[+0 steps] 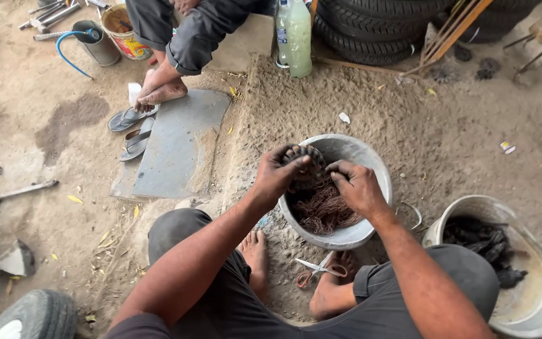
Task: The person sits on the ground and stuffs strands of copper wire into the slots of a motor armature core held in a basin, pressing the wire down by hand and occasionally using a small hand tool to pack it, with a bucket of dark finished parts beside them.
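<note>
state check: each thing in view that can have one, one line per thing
left hand: closed on a dark round part over the grey bowl
right hand: fingers pinching the wire at the part
grey bowl: upright, part filled with tangled copper wire
scissors: on the ground, blades apart
white bucket: upright, dark scraps inside
plastic bottle: upright, nearly full of pale liquid
sandals: off, beside another person's bare feet
</note>
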